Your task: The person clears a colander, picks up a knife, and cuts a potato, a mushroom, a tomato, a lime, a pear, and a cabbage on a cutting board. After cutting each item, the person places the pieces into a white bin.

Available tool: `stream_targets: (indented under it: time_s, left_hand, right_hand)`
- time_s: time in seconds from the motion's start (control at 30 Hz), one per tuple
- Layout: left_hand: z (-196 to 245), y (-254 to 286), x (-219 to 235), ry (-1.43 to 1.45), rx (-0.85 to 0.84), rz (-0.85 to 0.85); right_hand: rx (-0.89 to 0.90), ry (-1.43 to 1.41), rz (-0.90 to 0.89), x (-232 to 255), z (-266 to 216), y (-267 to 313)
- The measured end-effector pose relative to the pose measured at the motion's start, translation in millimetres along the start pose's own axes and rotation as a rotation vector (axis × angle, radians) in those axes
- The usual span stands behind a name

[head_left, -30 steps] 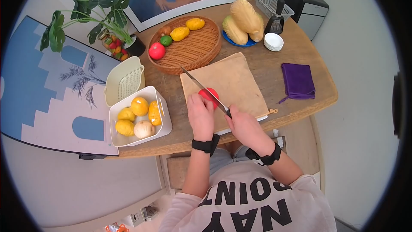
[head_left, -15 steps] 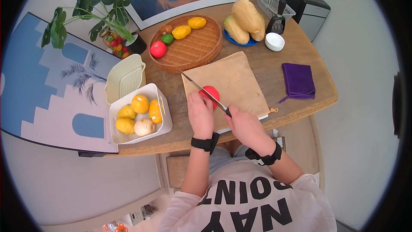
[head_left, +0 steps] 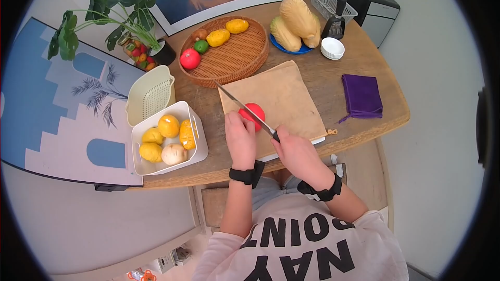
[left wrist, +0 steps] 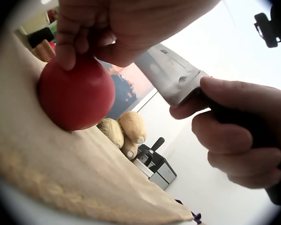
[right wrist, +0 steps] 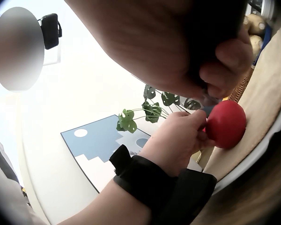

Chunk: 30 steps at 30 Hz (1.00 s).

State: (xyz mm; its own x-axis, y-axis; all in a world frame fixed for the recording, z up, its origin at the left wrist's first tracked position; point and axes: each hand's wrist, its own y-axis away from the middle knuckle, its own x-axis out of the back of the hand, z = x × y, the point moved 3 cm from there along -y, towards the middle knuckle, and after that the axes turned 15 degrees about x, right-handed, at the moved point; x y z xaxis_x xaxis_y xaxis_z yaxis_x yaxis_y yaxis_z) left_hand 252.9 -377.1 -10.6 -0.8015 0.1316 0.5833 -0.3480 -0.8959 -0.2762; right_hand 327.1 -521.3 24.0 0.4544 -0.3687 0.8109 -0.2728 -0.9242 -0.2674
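A smooth, round red tomato [head_left: 257, 110] sits on a tan cutting surface [head_left: 291, 91]. My left hand [head_left: 241, 143] holds it from the near left side, fingertips and thumb pinching its top in the left wrist view. The handle of a long kitchen knife [head_left: 237, 99] is gripped by my right hand [head_left: 299, 157]. Its blade slants across the tomato in the head view, tip toward the wicker tray. From the left wrist, the broad blade [left wrist: 166, 75] passes behind the left hand, which hides its far part. The tomato [right wrist: 227, 124] looks whole.
Left of the hands stands a white bin [head_left: 203, 158] with several yellow fruits and a pale round one, beside a cream colander [head_left: 151, 96]. Behind lies a wicker tray [head_left: 237, 54] of produce. Squashes [head_left: 299, 21], white bowls [head_left: 332, 48] and a purple cloth pouch [head_left: 362, 96] are rightward.
Both hands, the knife and the tomato keep nearly the same places. The head view shifts slightly; the left hand sits a touch further left in it.
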Motion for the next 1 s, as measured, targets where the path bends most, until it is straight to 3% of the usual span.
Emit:
stream_targets:
  time_s: [0.23,0.53,0.63,1.0]
  left_hand:
    - [3.5,0.3,1.7,0.068,0.117,-0.083]
    - [-2.8,0.7,3.6,0.092,0.086,-0.066]
    - [-1.0,0.7,3.0,0.081,0.106,-0.071]
    - [-5.7,0.1,4.3,0.089,0.099,-0.058]
  right_hand:
    - [-0.042,-0.008,-0.006,-7.1,8.1,3.4]
    - [-0.010,-0.013,0.059,10.5,-6.7,0.4]
    - [-0.010,0.019,-0.019,-4.3,4.2,1.8]
    - [0.024,-0.008,0.033,-6.2,0.5,3.9]
